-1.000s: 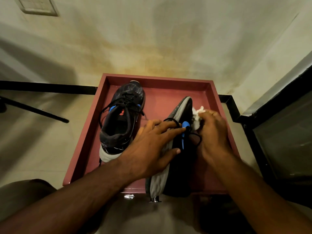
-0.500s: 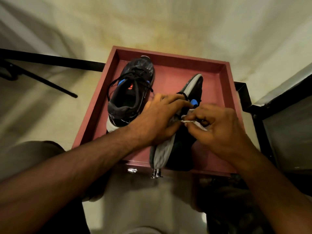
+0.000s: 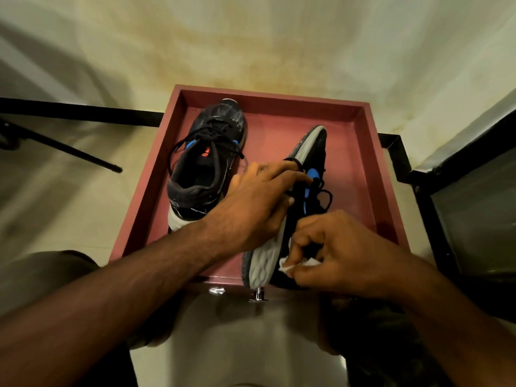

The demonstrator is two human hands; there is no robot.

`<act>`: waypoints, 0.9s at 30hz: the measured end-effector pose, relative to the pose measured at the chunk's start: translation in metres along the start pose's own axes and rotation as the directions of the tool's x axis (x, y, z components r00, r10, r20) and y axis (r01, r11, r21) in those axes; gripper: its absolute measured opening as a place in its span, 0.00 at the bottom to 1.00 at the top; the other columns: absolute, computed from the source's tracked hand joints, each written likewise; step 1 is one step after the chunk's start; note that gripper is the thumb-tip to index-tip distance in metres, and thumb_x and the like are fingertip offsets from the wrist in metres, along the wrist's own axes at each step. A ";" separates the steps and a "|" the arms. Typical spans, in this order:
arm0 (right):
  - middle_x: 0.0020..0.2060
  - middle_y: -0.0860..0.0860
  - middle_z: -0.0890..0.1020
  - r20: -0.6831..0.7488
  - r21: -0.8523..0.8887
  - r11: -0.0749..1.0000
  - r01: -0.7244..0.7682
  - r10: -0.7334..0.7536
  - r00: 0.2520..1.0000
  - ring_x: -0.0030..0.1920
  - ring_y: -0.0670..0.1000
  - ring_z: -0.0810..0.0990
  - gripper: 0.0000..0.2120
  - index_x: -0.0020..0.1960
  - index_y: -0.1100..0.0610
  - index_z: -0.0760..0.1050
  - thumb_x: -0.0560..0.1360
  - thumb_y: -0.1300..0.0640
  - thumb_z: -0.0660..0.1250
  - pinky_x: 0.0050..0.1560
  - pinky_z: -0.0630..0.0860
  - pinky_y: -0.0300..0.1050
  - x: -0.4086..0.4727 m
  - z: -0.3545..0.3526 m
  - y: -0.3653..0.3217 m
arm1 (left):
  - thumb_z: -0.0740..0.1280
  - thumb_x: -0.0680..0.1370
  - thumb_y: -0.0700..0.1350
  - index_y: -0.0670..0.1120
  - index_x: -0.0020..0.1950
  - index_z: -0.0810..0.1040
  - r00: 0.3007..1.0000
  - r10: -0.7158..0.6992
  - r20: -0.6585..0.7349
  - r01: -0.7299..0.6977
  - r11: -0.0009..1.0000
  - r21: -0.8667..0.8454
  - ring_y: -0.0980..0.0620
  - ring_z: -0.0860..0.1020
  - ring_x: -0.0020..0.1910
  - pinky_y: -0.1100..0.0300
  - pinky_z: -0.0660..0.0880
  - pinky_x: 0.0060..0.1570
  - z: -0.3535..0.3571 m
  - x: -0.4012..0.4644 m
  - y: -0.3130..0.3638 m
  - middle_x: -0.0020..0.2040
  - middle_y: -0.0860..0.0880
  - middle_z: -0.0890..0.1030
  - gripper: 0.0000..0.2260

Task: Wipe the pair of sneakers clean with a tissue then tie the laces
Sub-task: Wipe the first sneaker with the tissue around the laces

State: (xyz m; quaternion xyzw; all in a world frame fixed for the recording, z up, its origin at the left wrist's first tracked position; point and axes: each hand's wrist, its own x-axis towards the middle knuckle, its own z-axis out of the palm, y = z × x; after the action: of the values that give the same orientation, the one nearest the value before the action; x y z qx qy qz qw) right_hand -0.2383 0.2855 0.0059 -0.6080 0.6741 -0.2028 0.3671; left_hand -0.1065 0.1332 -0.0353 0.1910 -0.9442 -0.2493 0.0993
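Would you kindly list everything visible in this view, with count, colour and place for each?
Tray: one, dusty red, centre of view, holding both sneakers.
Upright sneaker: one, black with blue and orange accents and a white heel, left half of the tray, laces loose.
Tilted sneaker: one, black with blue accents and a grey sole, right half of the tray, lying on its side.
Tissue: one, white, crumpled against the tilted sneaker's heel end.
Black frame: black metal bars, behind and right of the tray.
Metal knob: one, silver, below the tray's near edge.
Left hand: one, pressing on the tilted sneaker.
Right hand: one, pinching the tissue.
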 end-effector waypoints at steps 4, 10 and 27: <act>0.41 0.42 0.80 -0.359 -0.024 0.999 -0.037 0.026 0.933 0.41 0.46 0.82 0.09 0.37 0.48 0.81 0.72 0.56 0.79 0.37 0.77 0.37 0.002 -0.015 0.012 | 0.63 0.82 0.47 0.60 0.76 0.68 1.000 0.009 -0.003 -0.009 1.000 0.022 0.48 0.69 0.68 0.43 0.70 0.60 0.001 -0.001 0.001 0.77 0.59 0.65 0.22; 0.40 0.45 0.87 0.092 0.141 0.969 -0.202 0.191 0.977 0.41 0.47 0.86 0.04 0.41 0.50 0.85 0.73 0.54 0.79 0.44 0.84 0.44 -0.005 -0.014 -0.006 | 0.63 0.81 0.48 0.62 0.75 0.68 1.000 -0.002 -0.007 0.002 1.000 0.020 0.51 0.70 0.67 0.46 0.69 0.61 0.003 0.000 0.003 0.76 0.61 0.65 0.22; 0.35 0.56 0.86 -0.054 0.656 0.705 -0.270 0.400 0.915 0.33 0.48 0.82 0.06 0.40 0.59 0.86 0.70 0.56 0.77 0.34 0.76 0.36 0.007 -0.015 -0.013 | 0.65 0.80 0.39 0.49 0.74 0.72 0.983 -0.043 -0.177 0.011 0.984 -0.178 0.53 0.71 0.67 0.50 0.72 0.68 -0.003 0.003 -0.013 0.73 0.51 0.71 0.21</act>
State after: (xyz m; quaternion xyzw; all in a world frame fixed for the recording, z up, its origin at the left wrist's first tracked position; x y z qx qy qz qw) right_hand -0.2404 0.2738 0.0231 -0.2918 0.6968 -0.4057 0.5145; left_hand -0.1047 0.1207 -0.0392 0.2160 -0.9029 -0.3149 0.1975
